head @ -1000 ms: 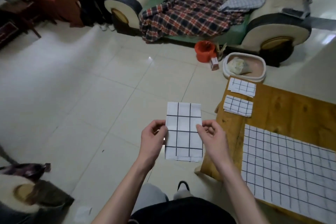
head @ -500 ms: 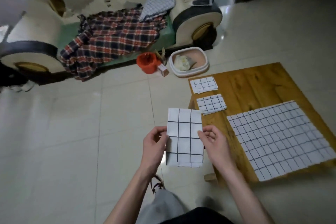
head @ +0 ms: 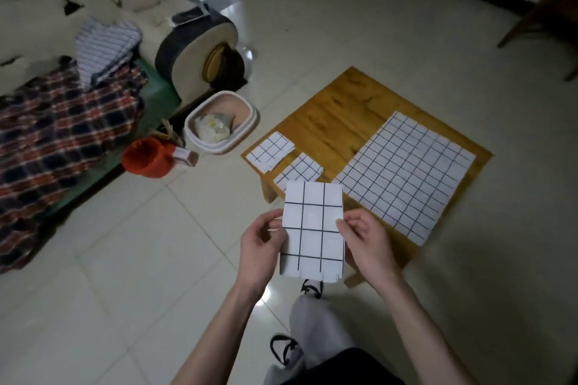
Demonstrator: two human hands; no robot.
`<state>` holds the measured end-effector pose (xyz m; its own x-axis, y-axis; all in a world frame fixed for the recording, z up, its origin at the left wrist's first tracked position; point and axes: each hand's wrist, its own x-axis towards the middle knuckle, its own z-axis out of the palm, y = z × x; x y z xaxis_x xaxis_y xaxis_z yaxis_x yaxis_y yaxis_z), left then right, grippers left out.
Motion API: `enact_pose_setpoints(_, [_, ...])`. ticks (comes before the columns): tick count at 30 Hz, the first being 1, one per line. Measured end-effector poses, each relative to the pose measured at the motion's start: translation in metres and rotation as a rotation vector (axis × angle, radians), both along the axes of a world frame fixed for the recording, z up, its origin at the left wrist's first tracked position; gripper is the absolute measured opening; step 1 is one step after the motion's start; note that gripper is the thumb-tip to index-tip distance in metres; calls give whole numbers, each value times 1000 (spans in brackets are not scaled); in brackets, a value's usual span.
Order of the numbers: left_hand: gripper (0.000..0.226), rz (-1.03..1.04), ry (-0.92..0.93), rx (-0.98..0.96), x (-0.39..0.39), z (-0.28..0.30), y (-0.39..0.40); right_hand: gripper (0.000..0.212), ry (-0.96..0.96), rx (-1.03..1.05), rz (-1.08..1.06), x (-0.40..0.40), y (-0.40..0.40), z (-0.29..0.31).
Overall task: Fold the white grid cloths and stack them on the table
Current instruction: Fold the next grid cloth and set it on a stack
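I hold a folded white grid cloth (head: 312, 228) upright in the air, in front of the low wooden table (head: 341, 109). My left hand (head: 261, 247) pinches its left edge and my right hand (head: 367, 244) pinches its right edge. On the table lie two small folded grid cloths, one at the near left corner (head: 301, 170) and one just beyond it (head: 270, 150). A large unfolded grid cloth (head: 406, 175) lies flat over the table's right part.
A white basin (head: 250, 125) and an orange bucket (head: 147, 159) stand on the tiled floor left of the table. A sofa with a plaid blanket (head: 56, 125) fills the left. A chair leg (head: 513, 31) shows at the far right. My legs are below.
The view has swung to the right, so the table now sits higher and more central. Both hands keep the same pinch on the folded cloth, which now overlaps the table's near corner.
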<state>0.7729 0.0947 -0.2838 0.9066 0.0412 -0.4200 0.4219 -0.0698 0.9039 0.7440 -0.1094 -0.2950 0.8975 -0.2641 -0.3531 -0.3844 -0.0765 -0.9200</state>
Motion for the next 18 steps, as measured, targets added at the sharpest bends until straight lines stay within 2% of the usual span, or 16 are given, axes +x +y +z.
enact_pose_setpoints(10, [28,-285,-57,208,81,-39,-40,5,70,-46,-203,18,-23,-43])
enact_pose_setpoints(18, [19,-378,-124,301,123,-75,-68,6,110,-74,-306,36,-31,-81])
